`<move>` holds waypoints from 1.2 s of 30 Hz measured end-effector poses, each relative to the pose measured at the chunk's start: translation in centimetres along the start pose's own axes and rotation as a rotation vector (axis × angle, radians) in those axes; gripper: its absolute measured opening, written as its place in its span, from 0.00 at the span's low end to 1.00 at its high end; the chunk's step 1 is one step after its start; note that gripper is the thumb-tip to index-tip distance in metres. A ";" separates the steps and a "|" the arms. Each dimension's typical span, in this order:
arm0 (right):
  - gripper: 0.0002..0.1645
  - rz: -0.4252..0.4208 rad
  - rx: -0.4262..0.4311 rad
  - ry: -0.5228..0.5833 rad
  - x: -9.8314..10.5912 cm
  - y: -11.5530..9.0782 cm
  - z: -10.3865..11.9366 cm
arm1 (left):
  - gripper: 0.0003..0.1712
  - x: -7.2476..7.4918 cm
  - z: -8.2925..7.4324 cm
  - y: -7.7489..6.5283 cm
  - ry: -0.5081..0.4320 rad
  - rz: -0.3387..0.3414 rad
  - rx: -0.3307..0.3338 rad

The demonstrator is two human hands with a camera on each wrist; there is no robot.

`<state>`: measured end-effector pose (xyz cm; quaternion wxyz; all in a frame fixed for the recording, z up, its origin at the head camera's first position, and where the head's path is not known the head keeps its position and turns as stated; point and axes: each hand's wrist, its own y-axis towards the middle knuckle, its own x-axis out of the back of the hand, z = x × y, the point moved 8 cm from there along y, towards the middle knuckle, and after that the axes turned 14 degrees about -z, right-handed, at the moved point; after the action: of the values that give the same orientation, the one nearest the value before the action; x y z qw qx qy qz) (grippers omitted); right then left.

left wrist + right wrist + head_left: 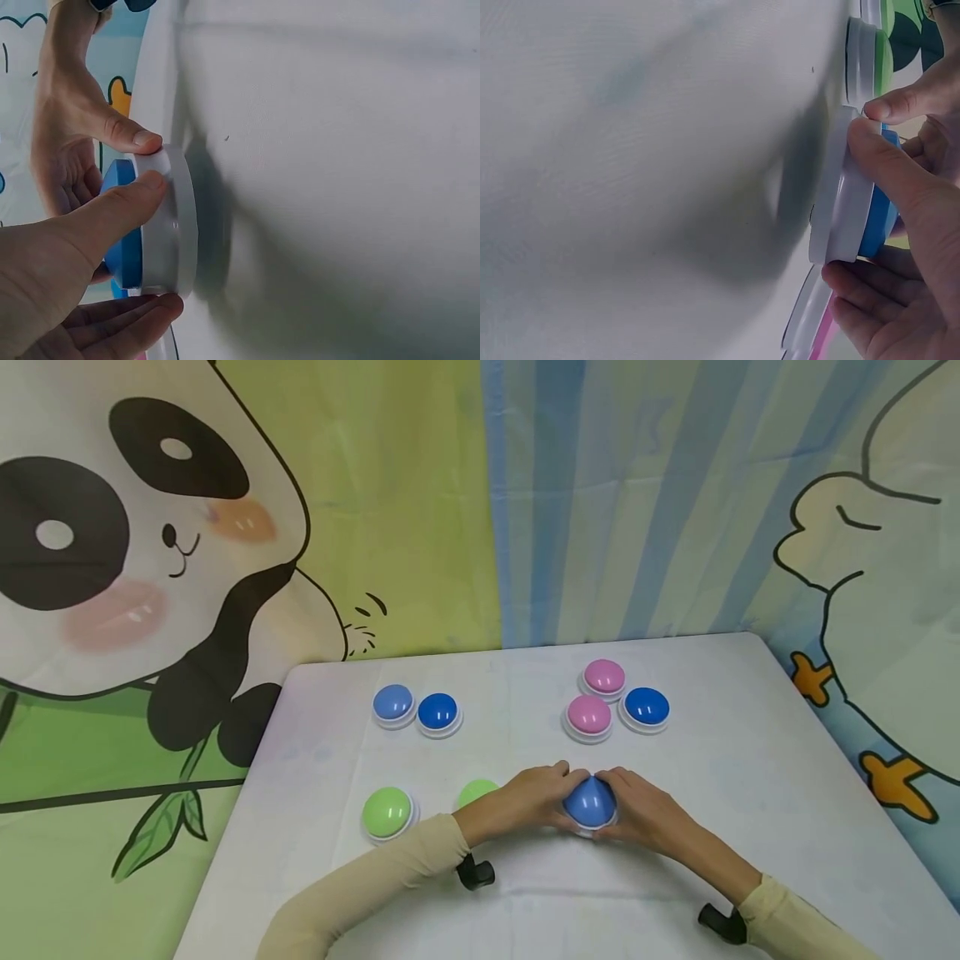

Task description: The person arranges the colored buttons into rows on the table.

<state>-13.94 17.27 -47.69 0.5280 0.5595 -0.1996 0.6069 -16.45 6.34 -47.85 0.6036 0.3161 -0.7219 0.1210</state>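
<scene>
A round blue push button (590, 802) with a white base is held between both hands near the front middle of the table. My left hand (528, 797) grips its left side, thumb (124, 206) on the near edge of the base and fingers round the far side. From the right, my right hand (648, 810) grips it the same way, its thumb (889, 161) lying against the white base. Both wrist views show a shadow on the white tabletop beneath the button, which looks slightly raised. A green button (477, 791) is partly hidden behind my left hand.
Another green button (387, 812) sits further left on the white table (315, 893). Two blue buttons (393, 703) stand at the back left. At the back right, two pink buttons (588, 716) cluster with a blue button (647, 707). Printed cloth walls border the table.
</scene>
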 end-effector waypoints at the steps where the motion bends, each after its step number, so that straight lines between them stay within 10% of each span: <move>1: 0.51 -0.002 0.000 0.003 0.0 0.0 -0.1 | 0.44 -0.1 -0.1 0.1 0.002 0.005 0.005; 29: 0.51 0.030 -0.047 0.040 -1.0 -0.6 -1.7 | 0.45 -1.7 -0.4 0.7 0.041 0.014 -0.003; 36: 0.61 0.077 -0.048 0.030 0.1 0.0 -1.5 | 0.50 -0.2 0.2 0.6 0.062 0.022 0.010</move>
<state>-14.58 18.58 -48.03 0.5207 0.5294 -0.2273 0.6300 -16.98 6.72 -47.95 0.6228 0.3073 -0.7056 0.1410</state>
